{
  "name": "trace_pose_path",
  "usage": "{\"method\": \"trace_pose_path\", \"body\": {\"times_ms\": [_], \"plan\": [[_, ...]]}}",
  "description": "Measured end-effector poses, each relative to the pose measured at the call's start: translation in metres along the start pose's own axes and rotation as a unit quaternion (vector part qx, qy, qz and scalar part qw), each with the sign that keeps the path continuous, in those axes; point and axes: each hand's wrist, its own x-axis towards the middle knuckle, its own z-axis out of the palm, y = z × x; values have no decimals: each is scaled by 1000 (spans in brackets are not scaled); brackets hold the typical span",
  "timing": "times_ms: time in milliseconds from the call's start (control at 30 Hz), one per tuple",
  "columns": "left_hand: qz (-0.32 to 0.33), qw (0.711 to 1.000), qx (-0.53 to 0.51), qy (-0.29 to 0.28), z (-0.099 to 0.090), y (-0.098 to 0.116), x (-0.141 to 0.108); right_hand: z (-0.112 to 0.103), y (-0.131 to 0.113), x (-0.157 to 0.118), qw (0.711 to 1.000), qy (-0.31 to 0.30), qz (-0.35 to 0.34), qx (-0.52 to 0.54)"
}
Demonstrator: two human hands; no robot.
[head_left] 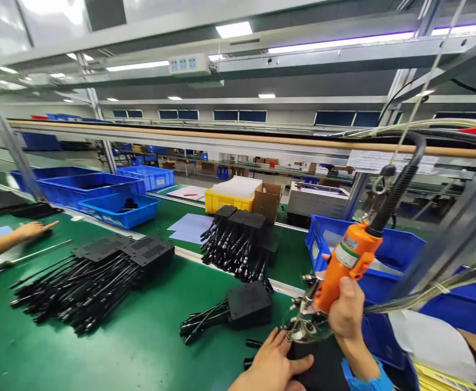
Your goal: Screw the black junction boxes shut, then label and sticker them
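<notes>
The right hand point(347, 309) clasps a tilted orange power driver point(346, 260) over a black case point(324, 363), which the splayed left hand point(275, 361) apparently steadies from above.

My left hand point(271, 363) lies low, palm down, its fingers point(280, 341) reaching forward and its thumb point(302, 364) stretched out to the right. My right hand point(347, 309) is held higher, curled into a grip, and the wrist point(359, 353) behind it slopes down toward the lower right.
</notes>
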Motion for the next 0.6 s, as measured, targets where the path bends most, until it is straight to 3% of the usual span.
{"method": "trace_pose_path", "body": {"times_ms": [600], "plan": [[-8,999,-33,13,2,4,-2,1,12,-8,1000,-8,27,-7]]}}
